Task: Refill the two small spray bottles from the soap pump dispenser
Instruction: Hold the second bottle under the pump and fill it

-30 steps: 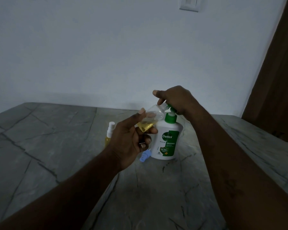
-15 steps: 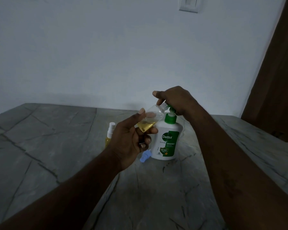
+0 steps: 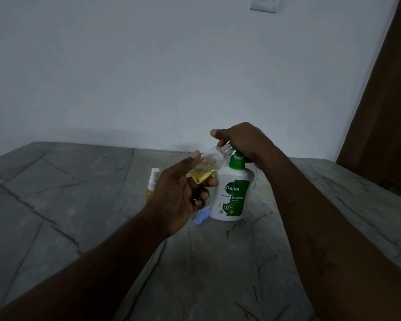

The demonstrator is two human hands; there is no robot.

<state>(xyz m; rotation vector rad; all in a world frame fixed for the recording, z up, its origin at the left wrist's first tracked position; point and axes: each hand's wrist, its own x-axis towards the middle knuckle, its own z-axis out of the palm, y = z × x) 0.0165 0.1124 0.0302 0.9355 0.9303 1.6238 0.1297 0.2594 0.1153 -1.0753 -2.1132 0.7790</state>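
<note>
Soap pump dispenser [image 3: 233,195] stands near the table's [image 3: 79,205] far edge by the wall, with bare stone open toward me. I see the right hand [image 3: 239,140] curled over its green pump top. The left hand [image 3: 178,195] grips the tilted spray bottle [image 3: 208,167], its neck at the spout and index finger straight.

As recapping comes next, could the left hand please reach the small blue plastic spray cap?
Likely yes: the blue spray cap lies uncovered below the left hand, though its fingers hold a clear bottle.
</note>
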